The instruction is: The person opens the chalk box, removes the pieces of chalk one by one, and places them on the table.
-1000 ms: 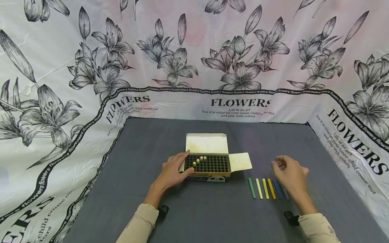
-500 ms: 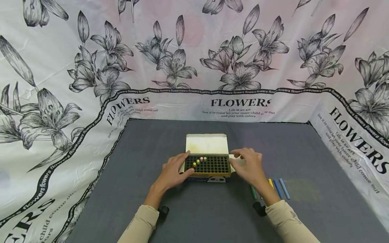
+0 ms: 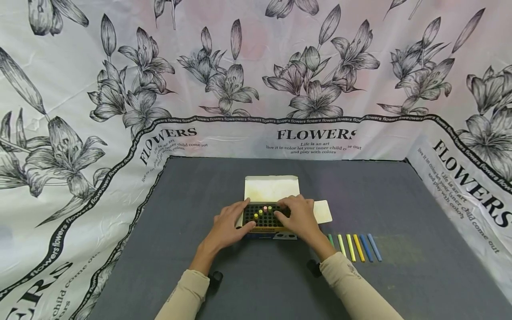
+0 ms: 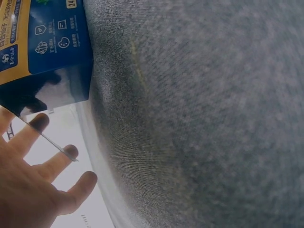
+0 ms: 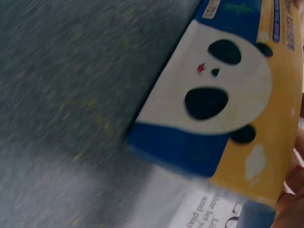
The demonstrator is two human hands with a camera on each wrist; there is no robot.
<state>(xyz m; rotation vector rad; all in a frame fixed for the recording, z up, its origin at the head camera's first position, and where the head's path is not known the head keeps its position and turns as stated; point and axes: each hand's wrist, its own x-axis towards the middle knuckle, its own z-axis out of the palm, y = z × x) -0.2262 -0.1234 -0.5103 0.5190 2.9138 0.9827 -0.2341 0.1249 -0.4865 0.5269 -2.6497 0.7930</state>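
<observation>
Head view: right hand (image 3: 301, 218) parted, chalk (image 3: 270, 208) just left of it; likely picking, needs a pinch next. Left hand (image 3: 230, 226), spread, braces box (image 3: 266, 230).

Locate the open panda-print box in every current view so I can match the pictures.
Head: slightly below and right of centre; the box has its lid open.
Left wrist: upper-left corner, cut off by the frame; its blue-and-yellow side shows.
Right wrist: upper right; its panda face shows.
Shared landmark: the gray tabletop.
</observation>
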